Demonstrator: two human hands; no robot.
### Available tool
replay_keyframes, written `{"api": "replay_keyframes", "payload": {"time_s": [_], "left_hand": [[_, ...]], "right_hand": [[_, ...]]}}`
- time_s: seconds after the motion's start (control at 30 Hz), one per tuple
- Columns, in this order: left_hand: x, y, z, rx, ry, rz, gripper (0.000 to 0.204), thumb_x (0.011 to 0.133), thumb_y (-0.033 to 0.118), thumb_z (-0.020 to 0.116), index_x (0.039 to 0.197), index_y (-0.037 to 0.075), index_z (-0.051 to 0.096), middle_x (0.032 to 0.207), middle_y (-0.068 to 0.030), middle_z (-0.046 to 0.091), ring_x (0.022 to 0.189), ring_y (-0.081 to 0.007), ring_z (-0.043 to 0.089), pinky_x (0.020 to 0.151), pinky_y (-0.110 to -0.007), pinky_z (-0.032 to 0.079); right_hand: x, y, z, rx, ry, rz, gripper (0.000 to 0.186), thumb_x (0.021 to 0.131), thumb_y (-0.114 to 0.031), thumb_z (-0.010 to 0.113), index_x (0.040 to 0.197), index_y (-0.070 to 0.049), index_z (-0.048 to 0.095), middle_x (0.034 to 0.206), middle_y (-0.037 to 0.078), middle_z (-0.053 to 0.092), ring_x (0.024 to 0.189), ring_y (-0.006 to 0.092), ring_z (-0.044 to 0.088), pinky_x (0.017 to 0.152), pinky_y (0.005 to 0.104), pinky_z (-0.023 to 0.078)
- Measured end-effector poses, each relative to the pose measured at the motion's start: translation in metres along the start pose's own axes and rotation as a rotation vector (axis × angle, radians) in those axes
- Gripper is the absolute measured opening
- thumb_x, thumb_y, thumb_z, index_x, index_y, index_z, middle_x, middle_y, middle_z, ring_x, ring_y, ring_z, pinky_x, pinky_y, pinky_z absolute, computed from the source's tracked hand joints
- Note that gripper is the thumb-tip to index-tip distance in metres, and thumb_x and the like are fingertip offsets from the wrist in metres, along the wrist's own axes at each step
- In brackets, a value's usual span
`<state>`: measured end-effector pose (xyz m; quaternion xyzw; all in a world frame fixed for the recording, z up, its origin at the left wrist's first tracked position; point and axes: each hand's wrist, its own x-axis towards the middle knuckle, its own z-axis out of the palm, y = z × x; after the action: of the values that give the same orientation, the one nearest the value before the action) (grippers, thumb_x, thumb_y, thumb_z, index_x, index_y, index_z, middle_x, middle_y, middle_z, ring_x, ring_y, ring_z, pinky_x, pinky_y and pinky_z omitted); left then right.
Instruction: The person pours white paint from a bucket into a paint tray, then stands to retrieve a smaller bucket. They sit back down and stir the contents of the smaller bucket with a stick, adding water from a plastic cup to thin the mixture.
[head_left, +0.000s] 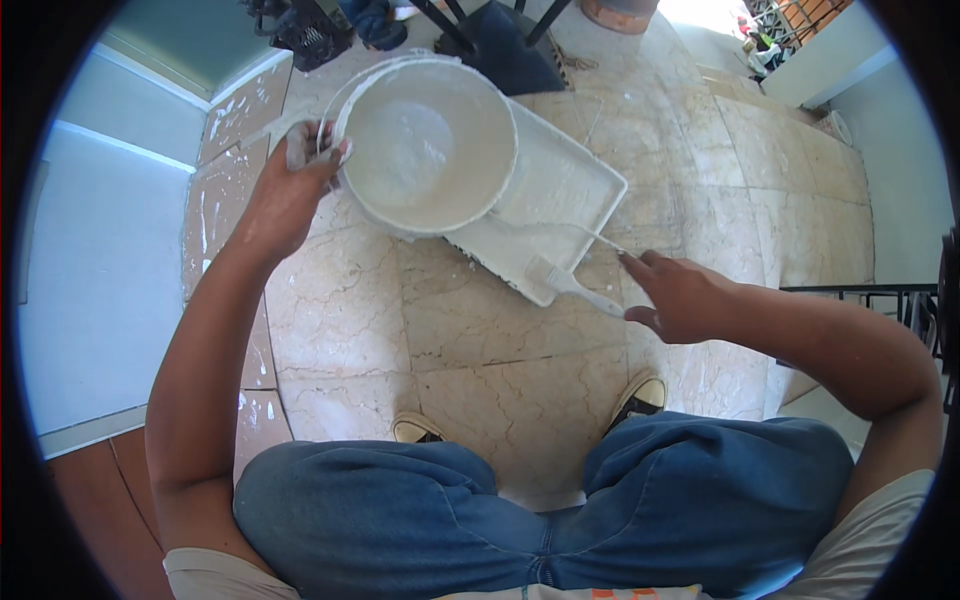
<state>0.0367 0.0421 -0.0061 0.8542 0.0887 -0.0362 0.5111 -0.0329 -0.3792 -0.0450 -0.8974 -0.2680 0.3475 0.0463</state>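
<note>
My left hand [303, 185] is closed on the left side of a white paint bucket [370, 195], by its rim and wire handle. The bucket holds pale paint and sits over the far-left part of a white, paint-coated tray [560, 175]. My right hand [675, 295] is closed on the end of a thin pale rod [610, 243] that reaches across the tray; its other end is hard to make out. A paintbrush [565, 282] lies at the tray's near end, its handle reaching to my right thumb; whether the thumb touches it is unclear.
Dark metal furniture [505, 65] and a terracotta pot [613, 15] stand at the back. Paint-spattered tiles and a pale wall [100, 270] run along the left. A black metal frame [850, 290] is at the right. My knees and shoes are in the lower view.
</note>
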Motion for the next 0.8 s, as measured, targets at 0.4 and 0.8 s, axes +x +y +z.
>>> {"api": "replay_keyframes", "payload": {"time_s": [0.4, 0.8], "left_hand": [[-0.060, -0.103, -0.073, -0.428, 0.000, -0.167, 0.043, 0.103, 0.017, 0.059, 0.138, -0.003, 0.045, 0.127, -0.0102, 0.057, 0.116, -0.0183, 0.058, 0.100, -0.036, 0.048], [-0.131, -0.219, -0.097, -0.672, 0.132, -0.277, 0.049, 0.102, 0.008, 0.051, 0.147, -0.005, 0.039, 0.142, -0.0162, 0.055, 0.130, -0.0237, 0.056, 0.112, -0.039, 0.044]], "right_hand": [[-0.068, 0.099, 0.030, 0.818, -0.050, 0.438, 0.045, 0.102, -0.021, 0.063, 0.138, 0.004, 0.055, 0.106, 0.021, 0.072, 0.079, 0.0215, 0.073, 0.063, 0.0347, 0.060], [-0.022, 0.119, 0.002, 0.675, -0.036, 0.368, 0.042, 0.102, -0.016, 0.061, 0.138, 0.004, 0.055, 0.112, 0.021, 0.072, 0.087, 0.0240, 0.074, 0.069, 0.0348, 0.063]]}}
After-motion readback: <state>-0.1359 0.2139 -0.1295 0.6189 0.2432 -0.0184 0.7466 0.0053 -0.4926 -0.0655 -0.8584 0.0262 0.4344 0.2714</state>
